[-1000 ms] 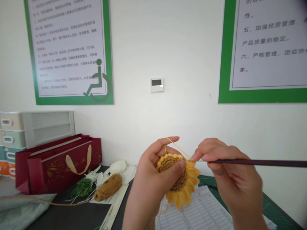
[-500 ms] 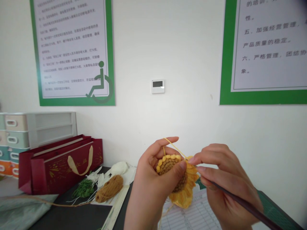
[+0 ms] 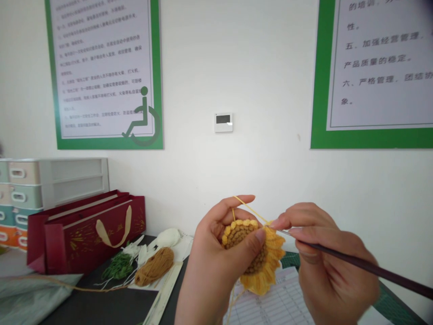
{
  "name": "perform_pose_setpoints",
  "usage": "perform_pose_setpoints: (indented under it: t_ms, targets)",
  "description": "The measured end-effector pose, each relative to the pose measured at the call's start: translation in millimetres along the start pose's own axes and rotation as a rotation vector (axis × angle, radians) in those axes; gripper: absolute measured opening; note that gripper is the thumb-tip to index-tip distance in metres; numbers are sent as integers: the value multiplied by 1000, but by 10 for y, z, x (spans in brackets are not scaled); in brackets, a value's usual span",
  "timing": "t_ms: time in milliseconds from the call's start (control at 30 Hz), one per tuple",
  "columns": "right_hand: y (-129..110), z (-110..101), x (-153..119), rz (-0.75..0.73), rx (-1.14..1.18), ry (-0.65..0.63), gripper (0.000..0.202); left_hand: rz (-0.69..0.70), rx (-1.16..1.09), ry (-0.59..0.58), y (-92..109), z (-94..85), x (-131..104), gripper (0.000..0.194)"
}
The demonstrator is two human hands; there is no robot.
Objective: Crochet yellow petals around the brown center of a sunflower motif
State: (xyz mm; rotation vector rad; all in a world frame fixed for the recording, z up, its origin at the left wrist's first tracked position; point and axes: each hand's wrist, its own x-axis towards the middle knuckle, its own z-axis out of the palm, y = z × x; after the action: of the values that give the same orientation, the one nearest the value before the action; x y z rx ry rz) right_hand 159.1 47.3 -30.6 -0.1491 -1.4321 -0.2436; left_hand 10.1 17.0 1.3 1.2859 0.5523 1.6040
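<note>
My left hand [image 3: 216, 257] pinches a crocheted sunflower [image 3: 265, 271] with a brown centre and yellow petals along its right and lower side. The thumb presses on the flower's face. Yellow yarn [image 3: 250, 208] runs over the raised left index finger and down to the flower's upper edge. In my right hand [image 3: 333, 257] is a crochet hook [image 3: 358, 266] with a dark handle and a thin metal shaft. Its tip meets the flower's top right edge, where the right index fingertip also lies; the stitch there is too small to make out.
Dark red gift bags [image 3: 91, 230] stand on the dark table at the left, before stacked drawers [image 3: 74, 174]. Near them lie a brown yarn skein [image 3: 155, 266], green yarn [image 3: 118, 265] and white yarn [image 3: 168, 237]. A printed sheet [image 3: 270, 302] and a green mat [image 3: 395, 302] lie below my hands.
My right hand and the hook have shifted slightly right, baring more of the metal shaft. The handle lies flatter. The flower has turned a little and shows more of its petals.
</note>
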Motion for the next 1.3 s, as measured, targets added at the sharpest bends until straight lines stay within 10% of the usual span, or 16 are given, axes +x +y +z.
perform_pose_setpoints:
  t_ms: [933,1300]
  targets:
    - [57,79,-56,-172,-32,61,21,38,89,62,20,110,-104,39]
    - [-70,167,17,142,243,135,13,13,42,5,18,54,-79,38]
